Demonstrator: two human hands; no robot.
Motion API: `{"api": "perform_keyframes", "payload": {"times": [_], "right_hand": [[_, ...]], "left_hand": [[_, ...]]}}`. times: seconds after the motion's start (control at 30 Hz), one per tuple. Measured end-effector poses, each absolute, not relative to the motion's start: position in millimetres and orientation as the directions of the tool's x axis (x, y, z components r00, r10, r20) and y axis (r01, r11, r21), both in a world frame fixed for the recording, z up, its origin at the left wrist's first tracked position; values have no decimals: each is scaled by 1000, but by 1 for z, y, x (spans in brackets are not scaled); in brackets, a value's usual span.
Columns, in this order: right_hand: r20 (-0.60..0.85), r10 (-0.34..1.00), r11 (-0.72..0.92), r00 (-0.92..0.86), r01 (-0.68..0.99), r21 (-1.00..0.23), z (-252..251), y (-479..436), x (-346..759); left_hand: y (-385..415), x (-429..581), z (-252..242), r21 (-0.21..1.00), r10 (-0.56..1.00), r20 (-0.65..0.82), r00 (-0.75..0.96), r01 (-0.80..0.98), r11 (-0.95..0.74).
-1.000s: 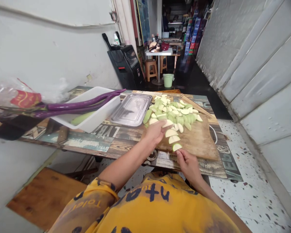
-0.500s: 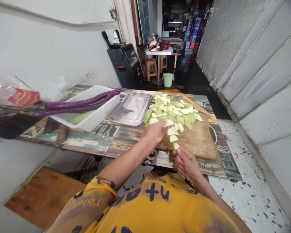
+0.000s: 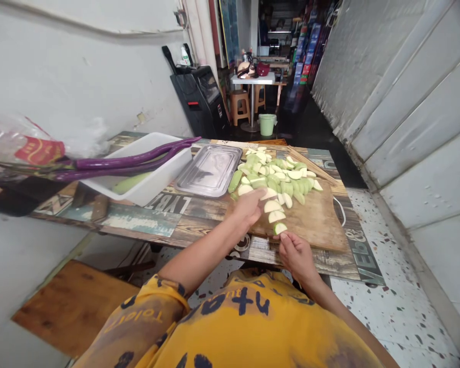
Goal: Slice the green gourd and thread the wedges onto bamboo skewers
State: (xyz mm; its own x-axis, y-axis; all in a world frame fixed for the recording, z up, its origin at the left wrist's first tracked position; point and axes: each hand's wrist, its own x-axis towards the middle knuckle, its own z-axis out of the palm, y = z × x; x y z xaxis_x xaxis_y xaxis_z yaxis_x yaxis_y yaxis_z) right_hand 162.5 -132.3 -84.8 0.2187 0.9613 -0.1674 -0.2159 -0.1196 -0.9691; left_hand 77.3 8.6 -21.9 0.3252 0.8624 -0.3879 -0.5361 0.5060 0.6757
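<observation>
My left hand is closed, fingers pinching at a white-fleshed, green-skinned vegetable slice at the near edge of the pile. Several half-round slices run in a line from there toward me, apparently threaded on one stick. At the near end of that line, my right hand is closed in a pinch just behind the last slice; the skewer itself is mostly hidden. Under both hands lies a wooden cutting board, with a heap of cut slices on its far part.
Thin wooden skewers lie along the board's far right. To the left are a metal tray and a white plastic bin with long purple eggplants across it. A plastic bag sits at the far left. A green bucket stands beyond the table.
The slices lined up between my hands have turned to show more of their white faces. My right hand has shifted very slightly; the left stays at the pile's edge.
</observation>
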Motion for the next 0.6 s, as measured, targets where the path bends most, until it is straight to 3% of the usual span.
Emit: {"api": "perform_keyframes", "payload": {"times": [0.07, 0.17, 0.3, 0.43, 0.6], "right_hand": [[-215, 958, -145, 191, -325, -934, -82, -131, 161], [-221, 956, -142, 192, -356, -924, -80, -129, 160], [-155, 956, -109, 248, -189, -976, -83, -129, 162], [-92, 953, -99, 289, 10, -995, -86, -130, 166], [-51, 959, -87, 278, 120, -989, -86, -129, 169]], "left_hand": [[8, 78, -23, 661, 855, -400, 330, -542, 519], [8, 81, -25, 646, 856, -418, 304, -564, 515], [7, 82, -27, 667, 872, -402, 280, -563, 488], [-1, 77, -26, 662, 837, -393, 381, -514, 545], [-11, 67, -30, 750, 860, -304, 411, -454, 482]]}}
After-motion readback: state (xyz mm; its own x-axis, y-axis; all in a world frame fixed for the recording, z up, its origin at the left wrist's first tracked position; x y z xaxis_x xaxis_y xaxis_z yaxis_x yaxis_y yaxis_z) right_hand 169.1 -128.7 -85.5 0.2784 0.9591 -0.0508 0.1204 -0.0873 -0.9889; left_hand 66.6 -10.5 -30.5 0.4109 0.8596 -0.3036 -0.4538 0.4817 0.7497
